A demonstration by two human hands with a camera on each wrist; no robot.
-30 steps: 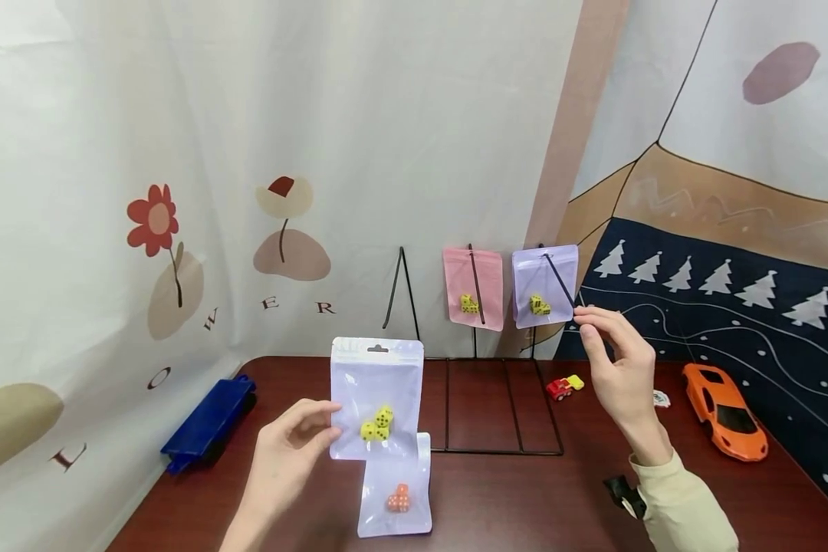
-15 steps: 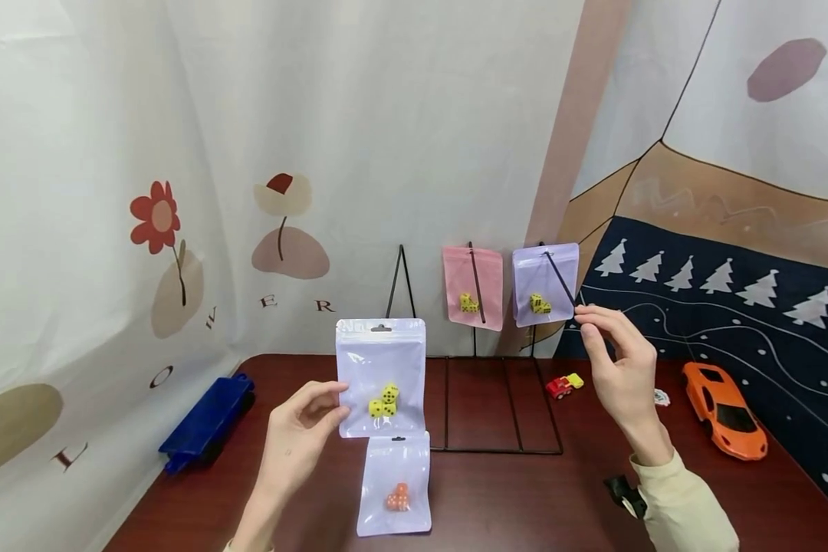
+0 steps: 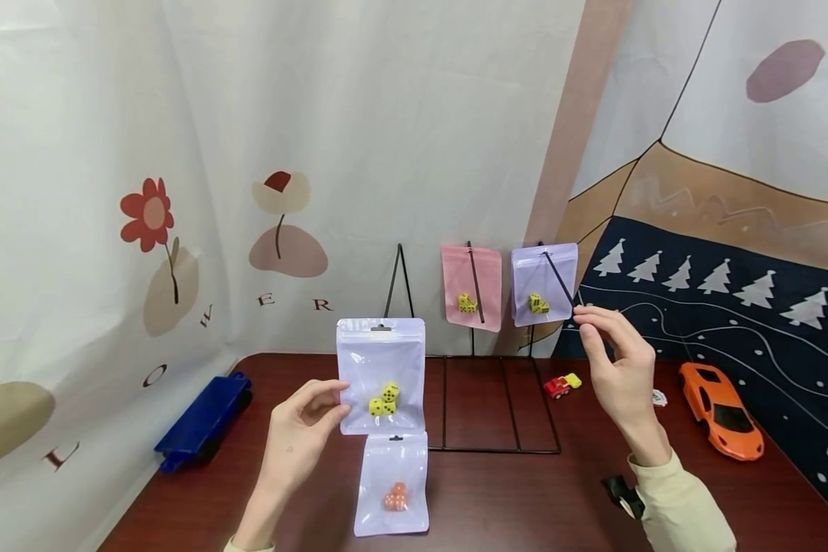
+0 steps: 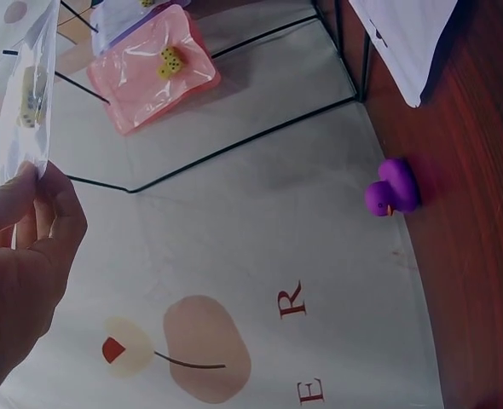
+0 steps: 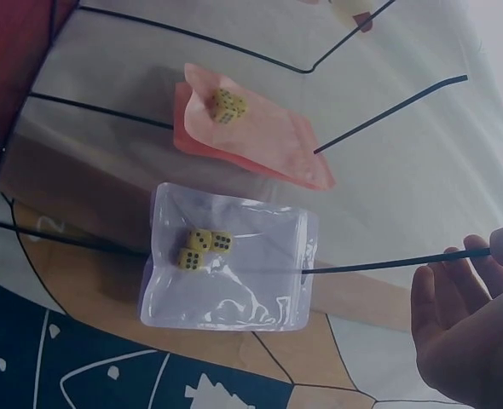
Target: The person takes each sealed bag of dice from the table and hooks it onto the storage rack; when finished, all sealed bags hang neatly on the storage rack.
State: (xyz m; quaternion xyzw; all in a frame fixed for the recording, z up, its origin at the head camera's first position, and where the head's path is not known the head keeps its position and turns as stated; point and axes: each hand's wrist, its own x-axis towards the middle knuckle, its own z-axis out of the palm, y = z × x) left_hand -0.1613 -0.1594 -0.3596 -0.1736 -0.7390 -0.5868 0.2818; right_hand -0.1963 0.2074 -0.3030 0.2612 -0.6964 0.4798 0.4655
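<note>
My left hand pinches the left edge of a lilac zip bag with yellow dice in it. The bag is held upright, in front of the rack's left hook. Below it is another lilac bag holding orange dice, its top edge close under the held one. My right hand pinches the tip of the right hook rod of a black wire rack. From that rod hangs a lilac bag with yellow dice. On the middle hook hangs a pink bag, also with yellow dice.
A blue toy vehicle sits at the table's left edge. Right of the rack are a small red-and-yellow toy car and an orange toy car. A purple duck shows in the left wrist view. Printed cloth hangs behind.
My left hand has raised the lilac bag and shifted it slightly right, mostly in the first half second, uncovering the top of the bag below. The right hand has stayed on the rod.
</note>
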